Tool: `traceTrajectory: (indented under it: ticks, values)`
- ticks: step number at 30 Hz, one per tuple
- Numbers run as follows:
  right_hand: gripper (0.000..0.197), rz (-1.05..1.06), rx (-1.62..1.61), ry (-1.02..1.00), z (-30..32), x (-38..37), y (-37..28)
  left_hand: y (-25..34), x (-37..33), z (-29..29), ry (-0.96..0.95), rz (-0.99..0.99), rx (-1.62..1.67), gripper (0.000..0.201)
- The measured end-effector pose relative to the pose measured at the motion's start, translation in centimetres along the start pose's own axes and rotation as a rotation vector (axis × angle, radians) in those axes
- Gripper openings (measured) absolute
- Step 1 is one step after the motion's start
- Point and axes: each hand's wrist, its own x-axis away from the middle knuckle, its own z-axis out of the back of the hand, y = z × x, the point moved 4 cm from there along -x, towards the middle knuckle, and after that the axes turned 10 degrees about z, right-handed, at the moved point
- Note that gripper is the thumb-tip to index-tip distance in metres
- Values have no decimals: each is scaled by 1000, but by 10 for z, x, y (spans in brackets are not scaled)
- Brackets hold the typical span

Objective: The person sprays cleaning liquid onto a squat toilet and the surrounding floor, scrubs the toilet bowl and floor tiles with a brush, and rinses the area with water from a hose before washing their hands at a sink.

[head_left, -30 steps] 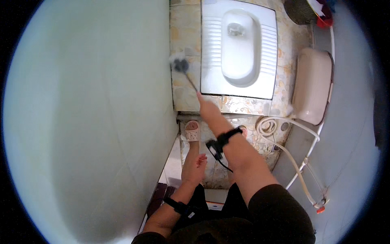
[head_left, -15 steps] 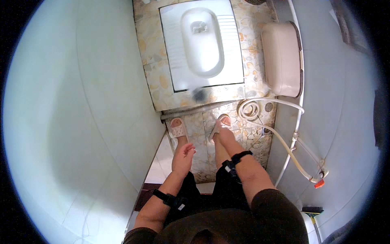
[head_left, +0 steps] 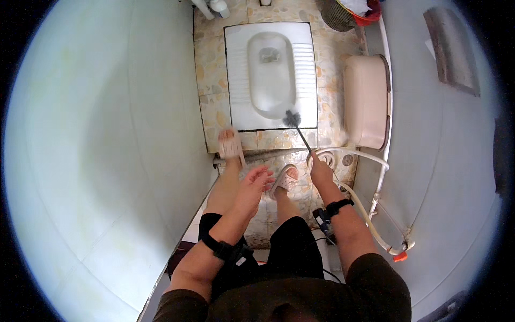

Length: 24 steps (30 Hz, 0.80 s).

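My right hand (head_left: 321,173) is closed around the dark handle of a toilet brush (head_left: 292,119). The brush's grey bristle head is over the near right rim of a white squat toilet (head_left: 236,75) set in the raised tiled floor. In front of my body, my left hand (head_left: 254,185) hangs in the air with its fingers loosely spread and nothing in them. My left foot in a pale slipper (head_left: 230,145) is on the raised step, and the other slipper (head_left: 284,181) is on the lower floor.
A beige tub (head_left: 366,102) leans against the right wall beside a white pipe. A pale hose (head_left: 360,198) with an orange-red handle (head_left: 400,257) coils near the step. A basket (head_left: 338,15) is at the far right, white bottles (head_left: 219,7) far left. Walls close in on both sides.
My left foot has stepped up onto the raised floor. My right hand has moved forward and right with the toilet brush, now clearly visible; my left hand has risen and its fingers spread.
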Motion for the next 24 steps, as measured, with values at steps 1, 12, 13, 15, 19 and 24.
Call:
traceTrajectory:
  ticks: [1,12,13,15,19,24]
  values:
    - [46,-28,-3,19,1,-11,-5,1,-7,0,5,8,8,23]
    - [46,7,-36,-108,-16,-210,-65,48,-114,17,-37,195,24,22]
    - [46,2,-77,-26,-1,-239,-67,53,-116,21,-40,222,39,22]
    - [38,-85,14,90,43,-302,-61,69,-123,25,-67,278,68,23]
    - [33,-100,146,110,109,-389,-78,102,-133,38,-84,328,162,24]
    - [29,-95,-143,207,10,-404,-70,122,-146,52,-77,377,287,25]
